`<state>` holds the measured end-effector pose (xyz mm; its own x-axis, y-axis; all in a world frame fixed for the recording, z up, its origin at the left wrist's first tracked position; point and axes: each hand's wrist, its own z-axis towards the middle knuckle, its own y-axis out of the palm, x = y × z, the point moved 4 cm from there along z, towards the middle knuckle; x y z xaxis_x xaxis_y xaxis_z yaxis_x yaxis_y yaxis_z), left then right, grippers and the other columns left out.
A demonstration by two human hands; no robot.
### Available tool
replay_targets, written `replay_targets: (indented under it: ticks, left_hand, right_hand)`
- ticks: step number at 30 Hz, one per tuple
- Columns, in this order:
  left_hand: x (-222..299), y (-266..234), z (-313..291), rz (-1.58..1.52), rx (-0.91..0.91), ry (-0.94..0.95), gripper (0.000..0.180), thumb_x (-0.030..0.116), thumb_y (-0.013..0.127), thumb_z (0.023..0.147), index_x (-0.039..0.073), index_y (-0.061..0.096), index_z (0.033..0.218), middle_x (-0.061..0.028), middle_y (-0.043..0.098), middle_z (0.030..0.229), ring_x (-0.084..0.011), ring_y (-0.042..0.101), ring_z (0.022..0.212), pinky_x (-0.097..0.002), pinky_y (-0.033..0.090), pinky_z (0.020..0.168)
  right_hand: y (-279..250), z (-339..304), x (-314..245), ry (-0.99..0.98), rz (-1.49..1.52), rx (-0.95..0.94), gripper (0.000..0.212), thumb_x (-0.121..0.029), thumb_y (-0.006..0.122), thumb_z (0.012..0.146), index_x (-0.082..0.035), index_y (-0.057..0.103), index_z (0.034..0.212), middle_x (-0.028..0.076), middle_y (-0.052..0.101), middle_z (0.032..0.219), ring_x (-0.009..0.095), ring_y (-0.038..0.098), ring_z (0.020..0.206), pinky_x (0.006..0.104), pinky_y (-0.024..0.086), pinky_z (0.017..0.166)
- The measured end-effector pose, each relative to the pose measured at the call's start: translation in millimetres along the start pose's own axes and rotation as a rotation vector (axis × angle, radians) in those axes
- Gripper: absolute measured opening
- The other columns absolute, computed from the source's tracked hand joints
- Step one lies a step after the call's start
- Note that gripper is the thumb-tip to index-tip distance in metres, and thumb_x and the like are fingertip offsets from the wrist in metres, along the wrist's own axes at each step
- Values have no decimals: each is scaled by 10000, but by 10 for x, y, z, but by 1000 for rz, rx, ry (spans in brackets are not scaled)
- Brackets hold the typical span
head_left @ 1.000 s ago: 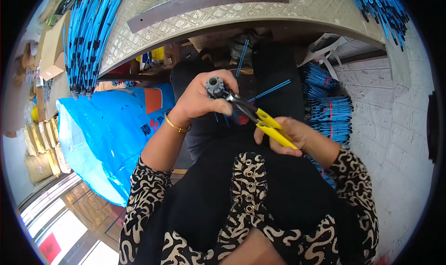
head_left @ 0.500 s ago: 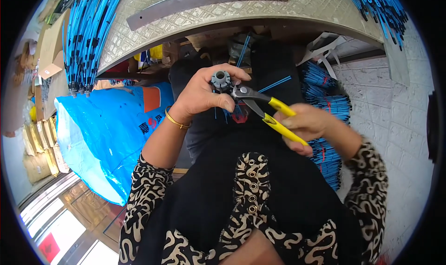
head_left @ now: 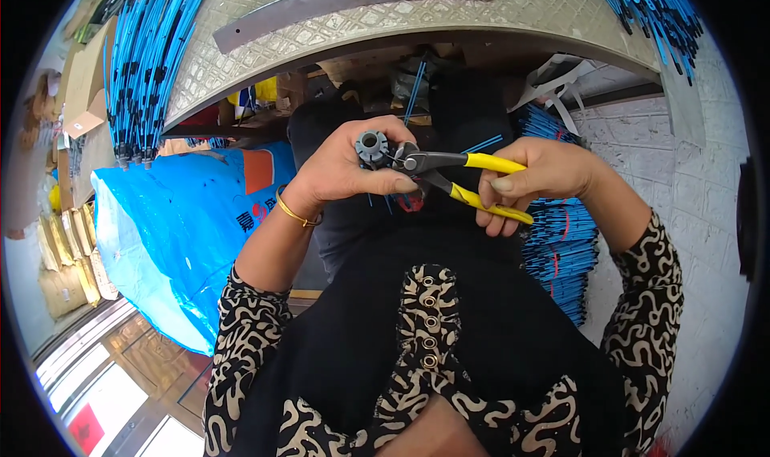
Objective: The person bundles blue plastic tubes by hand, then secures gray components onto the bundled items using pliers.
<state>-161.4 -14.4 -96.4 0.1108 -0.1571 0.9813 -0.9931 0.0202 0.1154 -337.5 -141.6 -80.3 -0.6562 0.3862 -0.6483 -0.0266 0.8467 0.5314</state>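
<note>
The left hand has its fingers wrapped around a grey plastic piece, its round, hollow end facing up, on the person's side of the counter's near edge. The right hand has its fingers around the yellow handles of the pliers, which are spread apart. The pliers lie mostly sideways, pointing left, their black head just right of the grey piece, but I can't tell if they touch.
</note>
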Motion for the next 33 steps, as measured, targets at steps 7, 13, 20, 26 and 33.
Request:
replay_targets:
  ticks: [7, 13, 20, 26, 33]
  left_hand:
    - [-15, -26, 11, 56, 10, 50, 366, 157, 782, 593, 19, 589, 872, -73, 558, 859, -158, 505, 783, -273, 398, 706]
    - [-3, -4, -17, 56, 14, 77, 357, 155, 779, 597, 17, 586, 864, -86, 561, 851, -170, 508, 780, -281, 402, 704]
    - [-69, 26, -56, 4, 123, 116, 288, 146, 758, 623, 30, 560, 796, -84, 557, 798, -176, 513, 765, -292, 412, 693]
    - [-91, 24, -87, -40, 200, 135, 243, 128, 738, 652, 53, 524, 738, -69, 548, 748, -177, 516, 742, -292, 418, 682]
    - [-152, -26, -59, -56, 218, 142, 214, 83, 730, 679, 45, 539, 769, -25, 545, 766, -108, 500, 722, -235, 401, 648]
  right_hand:
    - [11, -57, -179, 86, -215, 100, 264, -227, 535, 894, 28, 565, 952, 167, 632, 908, 222, 657, 814, 321, 556, 688]
    - [54, -76, -207, 126, -258, 108, 285, -260, 532, 895, 13, 558, 974, 129, 634, 877, 186, 650, 763, 290, 543, 646]
    - [167, -72, -191, 96, -424, 181, 304, -309, 518, 901, -16, 534, 983, 49, 602, 771, 111, 591, 635, 240, 489, 561]
    - [227, 10, -123, 29, -599, 268, 295, -310, 510, 904, -29, 526, 989, 21, 564, 718, 92, 550, 601, 234, 459, 547]
    - [259, 0, -219, 20, -764, 339, 293, -292, 515, 904, -11, 524, 987, 37, 562, 707, 121, 548, 604, 265, 452, 564]
